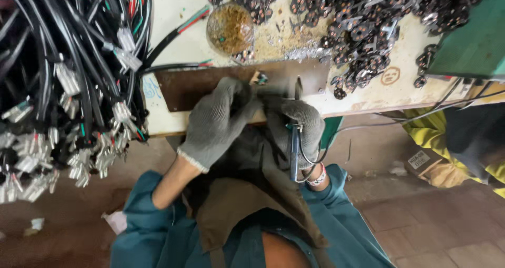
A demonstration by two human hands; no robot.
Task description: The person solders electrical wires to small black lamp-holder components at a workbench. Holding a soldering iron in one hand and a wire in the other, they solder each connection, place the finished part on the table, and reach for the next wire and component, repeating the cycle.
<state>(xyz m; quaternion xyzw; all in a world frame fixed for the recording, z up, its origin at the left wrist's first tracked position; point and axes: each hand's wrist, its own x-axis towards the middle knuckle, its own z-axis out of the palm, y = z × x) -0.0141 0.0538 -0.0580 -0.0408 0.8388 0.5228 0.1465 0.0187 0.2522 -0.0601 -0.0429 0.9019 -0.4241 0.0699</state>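
Observation:
Both my hands wear grey knit gloves at the front edge of a worn white workbench (pixel 173 44). My left hand (pixel 215 120) pinches a small connector piece (pixel 259 78) over a brown metal plate (pixel 200 84). My right hand (pixel 300 123) grips a pen-like tool with a blue handle (pixel 294 152); its tip touches the plate beside the piece, and a cable loops off its rear end.
A thick bundle of black cables with white plug connectors (pixel 63 84) hangs at the left. A round dish of golden scraps (pixel 230 28) and a heap of small dark wound parts (pixel 363 21) lie behind the plate. A green box (pixel 473 42) stands at the right.

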